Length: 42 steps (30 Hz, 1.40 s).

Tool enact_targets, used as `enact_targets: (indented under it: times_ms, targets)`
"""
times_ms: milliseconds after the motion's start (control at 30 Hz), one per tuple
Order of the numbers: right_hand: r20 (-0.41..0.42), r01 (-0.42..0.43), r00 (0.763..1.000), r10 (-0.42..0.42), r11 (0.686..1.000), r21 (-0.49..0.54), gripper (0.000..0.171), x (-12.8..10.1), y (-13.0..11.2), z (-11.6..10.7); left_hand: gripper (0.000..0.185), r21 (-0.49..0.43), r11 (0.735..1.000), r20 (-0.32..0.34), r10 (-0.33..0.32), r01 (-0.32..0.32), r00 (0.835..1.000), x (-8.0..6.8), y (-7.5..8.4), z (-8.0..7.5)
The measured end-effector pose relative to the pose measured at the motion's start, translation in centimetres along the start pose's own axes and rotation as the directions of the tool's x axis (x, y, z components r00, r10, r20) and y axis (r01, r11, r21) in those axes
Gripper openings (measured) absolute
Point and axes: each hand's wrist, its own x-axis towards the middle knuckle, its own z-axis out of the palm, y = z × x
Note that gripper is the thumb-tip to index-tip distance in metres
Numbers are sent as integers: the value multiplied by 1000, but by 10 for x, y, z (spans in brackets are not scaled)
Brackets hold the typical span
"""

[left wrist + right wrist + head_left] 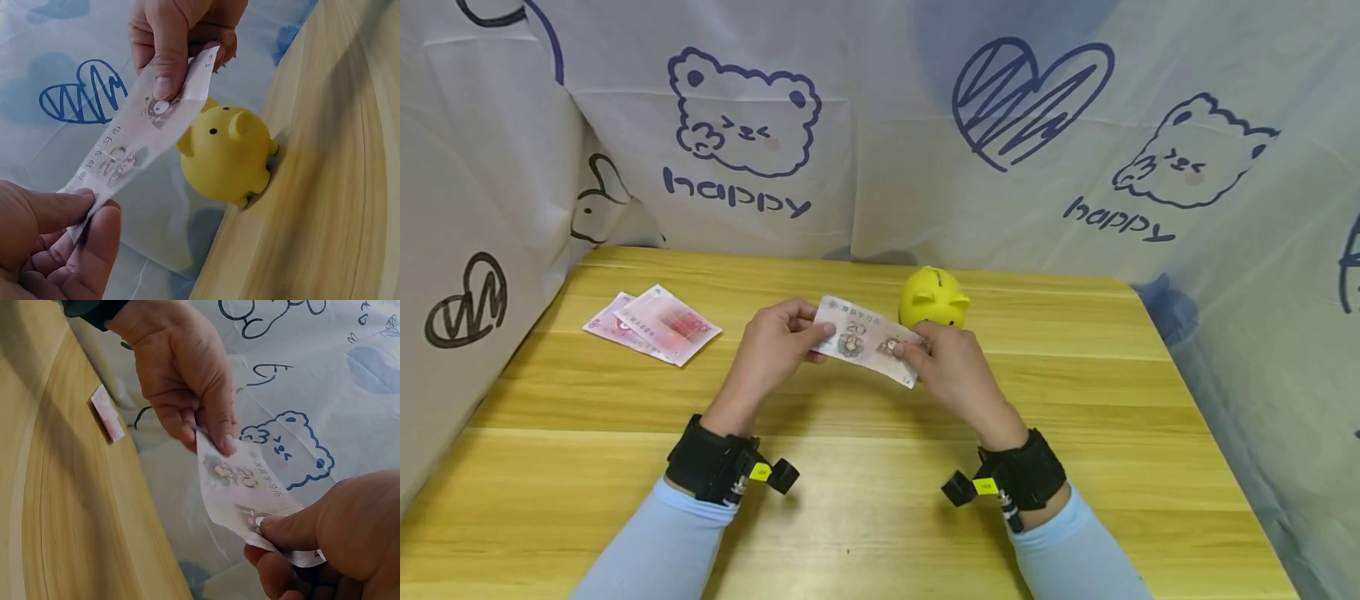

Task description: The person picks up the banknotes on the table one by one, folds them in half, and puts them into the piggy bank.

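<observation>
Printed note [871, 340] hangs in the air above the wooden counter [850, 508], stretched between the person's 2 hands, its long axis running from the far left down to the near right in the head view. Its left short end points away and to the left, its right short end toward the near right, and the face with small cartoon figures is turned up to the head camera; the wrist views show the paper slightly bowed. The left grip [777, 343] pinches the left end, thumb on the printed face and fingers beneath. The right grip [961, 367] is likewise closed narrow on the right end, its thumb over part of a figure. Just beyond the right grip stands a yellow piggy bank [931, 298], upright, slot on top and snout toward the person. Well apart at the left, 2 pink banknotes [668, 327] lie overlapping on the counter, their long axes also sloping from far left to near right. Behind rises a white cloth [887, 217] with blue drawings.
</observation>
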Motion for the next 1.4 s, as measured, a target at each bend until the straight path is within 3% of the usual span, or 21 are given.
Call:
enact_targets:
  times_ms: [400,633,767,867,967,1133,1300,1400]
  targets:
    - [-17,-31,999,31,999,-14,20,-1,-1,0,17,5,999,-31,-32,32,999,-2,2,-5]
    - [-34,-29,999,30,999,20,21,-1,0,1,30,-101,994,-30,30,-33,999,-1,0,-4]
    - [-70,-28,997,35,994,107,20,0,1,1,41,-198,980,-27,22,-27,999,1,-1,-4]
    - [-111,-31,992,54,980,195,19,0,1,2,46,-247,969,-6,8,-9,1000,1,-1,-3]
    - [-143,-30,987,73,958,285,18,0,0,3,39,-241,970,48,14,-2,999,2,-2,2]
    - [-116,-31,989,90,903,429,15,1,-3,7,27,-223,975,108,42,-17,993,0,-4,12]
    - [-100,-44,990,102,884,465,14,2,-4,9,29,-262,965,75,14,6,997,-2,-3,16]
    - [-93,-52,990,108,878,475,15,3,-5,9,36,-278,959,103,-15,44,995,-2,-2,16]
